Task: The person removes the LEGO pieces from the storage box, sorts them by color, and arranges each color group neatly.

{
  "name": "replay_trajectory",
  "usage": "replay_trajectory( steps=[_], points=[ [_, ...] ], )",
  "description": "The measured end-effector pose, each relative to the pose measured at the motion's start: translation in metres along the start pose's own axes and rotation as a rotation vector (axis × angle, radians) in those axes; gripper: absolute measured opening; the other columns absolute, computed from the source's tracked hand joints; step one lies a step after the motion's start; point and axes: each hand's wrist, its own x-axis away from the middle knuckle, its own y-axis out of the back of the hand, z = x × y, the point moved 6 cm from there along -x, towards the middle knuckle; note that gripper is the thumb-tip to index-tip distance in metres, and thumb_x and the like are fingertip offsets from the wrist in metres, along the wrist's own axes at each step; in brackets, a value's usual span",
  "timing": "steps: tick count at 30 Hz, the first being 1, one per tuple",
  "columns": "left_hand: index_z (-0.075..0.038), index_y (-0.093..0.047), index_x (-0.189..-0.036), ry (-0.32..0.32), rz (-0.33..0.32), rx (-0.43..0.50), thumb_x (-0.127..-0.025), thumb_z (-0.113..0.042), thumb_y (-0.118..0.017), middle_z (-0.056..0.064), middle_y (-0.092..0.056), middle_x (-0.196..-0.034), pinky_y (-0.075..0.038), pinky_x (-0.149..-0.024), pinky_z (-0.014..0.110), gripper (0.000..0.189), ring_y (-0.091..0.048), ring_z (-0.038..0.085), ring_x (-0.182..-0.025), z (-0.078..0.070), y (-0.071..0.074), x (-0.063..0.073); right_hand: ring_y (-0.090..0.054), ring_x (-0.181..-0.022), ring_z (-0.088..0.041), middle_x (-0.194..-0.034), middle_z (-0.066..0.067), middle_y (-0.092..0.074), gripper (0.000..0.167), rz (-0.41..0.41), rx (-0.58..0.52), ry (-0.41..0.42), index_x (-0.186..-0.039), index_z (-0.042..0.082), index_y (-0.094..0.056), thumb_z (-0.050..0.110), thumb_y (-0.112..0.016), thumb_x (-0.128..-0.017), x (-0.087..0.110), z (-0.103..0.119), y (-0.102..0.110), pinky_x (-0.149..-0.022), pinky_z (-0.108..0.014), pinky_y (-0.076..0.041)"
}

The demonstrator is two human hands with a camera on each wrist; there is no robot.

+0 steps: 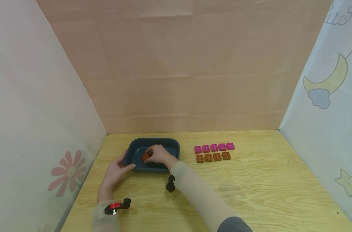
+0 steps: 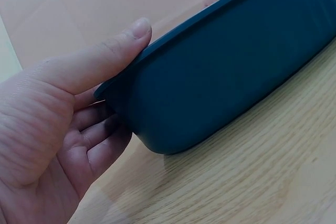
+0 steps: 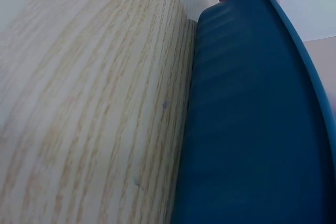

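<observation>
A dark blue plastic tray [image 1: 176, 151] with rounded corners sits at the left back of the table. My left hand [image 1: 115, 172] holds its left end, the thumb [image 2: 123, 45] over the rim and the other fingers against the outer wall, as the left wrist view shows. Reaching over the near rim, my right hand [image 1: 157, 154] is down inside the tray and pinches an orange-brown toy building brick [image 1: 146, 157]. In the right wrist view the tray's side wall [image 3: 247, 103] fills the right part and hides the right hand's fingers and the brick.
Right of the tray, several magenta building bricks [image 1: 214, 147] form a row. Just in front of them lies a row of several orange-brown bricks [image 1: 208, 158]. A brown paper wall [image 1: 190, 80] closes the back of the wood-grain table [image 1: 265, 180], with pale printed sheets at both sides.
</observation>
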Motion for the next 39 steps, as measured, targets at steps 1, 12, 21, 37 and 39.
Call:
replay_trajectory(
  steps=[1, 12, 21, 37, 39],
  points=[
    [-0.009, -0.025, -0.171, 0.000, 0.000, -0.002, -0.100, -0.023, -0.081, 0.015, -0.022, -0.175, -0.045, -0.099, 0.011, 0.092, -0.037, 0.038, -0.154, 0.000, 0.000, 0.000, -0.070, -0.099, -0.013, -0.114, -0.002, -0.077, 0.046, 0.003, -0.003, -0.002, -0.131, 0.009, -0.075, 0.027, -0.089, -0.092, 0.000, 0.000, 0.000, -0.083, -0.027, -0.059],
    [-0.011, -0.025, -0.171, 0.012, -0.010, -0.031, -0.099, -0.024, -0.081, 0.014, -0.024, -0.175, -0.045, -0.100, 0.012, 0.092, -0.039, 0.037, -0.153, 0.005, 0.000, -0.002, -0.070, -0.098, -0.013, -0.112, -0.001, -0.077, 0.047, 0.011, -0.035, -0.022, -0.133, 0.010, -0.074, 0.028, -0.089, -0.092, 0.003, -0.001, 0.000, -0.084, -0.029, -0.059],
    [-0.010, -0.024, -0.171, 0.002, -0.007, -0.016, -0.100, -0.024, -0.080, 0.015, -0.022, -0.175, -0.043, -0.103, 0.013, 0.092, -0.036, 0.037, -0.154, 0.004, 0.000, -0.002, -0.069, -0.092, -0.010, -0.108, 0.001, -0.076, 0.046, 0.017, -0.038, -0.020, -0.129, 0.011, -0.075, 0.031, -0.090, -0.091, 0.002, -0.003, 0.001, -0.080, -0.027, -0.058],
    [-0.007, -0.023, -0.171, -0.011, -0.011, -0.033, -0.099, -0.024, -0.081, 0.015, -0.021, -0.176, -0.041, -0.103, 0.009, 0.094, -0.033, 0.039, -0.156, 0.000, 0.000, -0.001, -0.068, -0.088, -0.005, -0.106, 0.010, -0.076, 0.048, -0.028, -0.081, 0.025, -0.120, 0.016, -0.079, 0.051, -0.088, -0.088, 0.017, -0.016, 0.029, -0.076, -0.026, -0.059],
    [-0.007, -0.023, -0.171, -0.015, -0.007, -0.028, -0.099, -0.025, -0.081, 0.015, -0.020, -0.176, -0.040, -0.102, 0.008, 0.094, -0.032, 0.038, -0.156, -0.001, 0.001, -0.001, -0.068, -0.091, -0.005, -0.106, 0.011, -0.076, 0.047, -0.035, -0.081, 0.034, -0.120, 0.017, -0.079, 0.051, -0.088, -0.088, 0.020, -0.018, 0.035, -0.080, -0.027, -0.058]
  ],
)
